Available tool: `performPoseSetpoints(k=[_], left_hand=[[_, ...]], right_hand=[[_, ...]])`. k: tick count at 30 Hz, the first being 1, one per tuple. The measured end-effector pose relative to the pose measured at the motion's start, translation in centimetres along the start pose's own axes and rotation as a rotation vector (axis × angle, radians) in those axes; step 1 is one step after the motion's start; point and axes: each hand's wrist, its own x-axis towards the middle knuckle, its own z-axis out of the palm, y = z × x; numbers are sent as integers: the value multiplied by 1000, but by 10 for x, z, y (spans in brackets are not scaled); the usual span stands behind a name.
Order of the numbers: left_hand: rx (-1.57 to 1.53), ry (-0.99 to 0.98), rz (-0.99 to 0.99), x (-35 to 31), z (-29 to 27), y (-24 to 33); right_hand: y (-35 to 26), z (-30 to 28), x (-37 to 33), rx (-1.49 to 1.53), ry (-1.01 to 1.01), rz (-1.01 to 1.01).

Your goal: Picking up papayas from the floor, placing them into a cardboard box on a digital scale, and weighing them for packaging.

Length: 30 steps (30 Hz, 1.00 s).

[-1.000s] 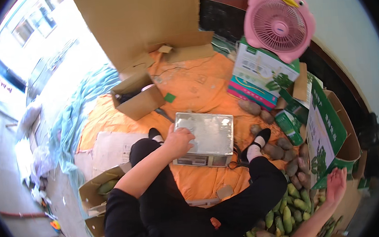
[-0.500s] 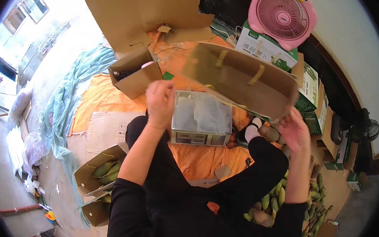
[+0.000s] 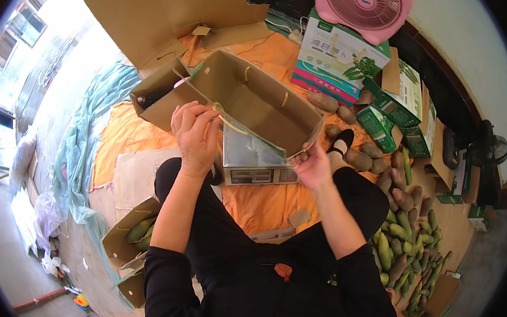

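Observation:
An open cardboard box (image 3: 260, 98) with a brown inside and yellow cord handles is tilted above a silver weighing scale (image 3: 255, 175). My right hand (image 3: 312, 166) grips the box's near right corner, thumb and fingers around its edge. At the near left corner, my left hand (image 3: 194, 142) has bent fingers closed at the yellow cord handle (image 3: 230, 121); its fingertips are partly hidden. The box covers much of the scale's top. Just beyond my left hand stands a smaller open carton (image 3: 169, 105) with dark things inside.
Green vegetables (image 3: 399, 236) and brown tubers (image 3: 358, 159) are piled on the right. Printed boxes (image 3: 340, 50) stand behind them, under a pink fan (image 3: 366, 0). Boxed green vegetables (image 3: 140, 230) sit at left. Orange sheeting (image 3: 258, 212) covers the floor; a large cardboard panel (image 3: 165, 22) rises behind.
The box has swung left and nearer, over the scale. My right hand has moved left with it, and my left hand has come down and left to its near left corner.

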Motion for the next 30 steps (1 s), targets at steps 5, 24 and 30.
performPoseSetpoints(k=[5,24,30], left_hand=[[-24,-51,79,4,4,13],[-287,-1036,-186,-89,76,115],[-280,-1270,-369,-84,96,116]], right_hand=[[92,-38,-21,202,-78,50],[153,-24,-65,178,-146,95],[140,-48,-72,199,-51,170]])
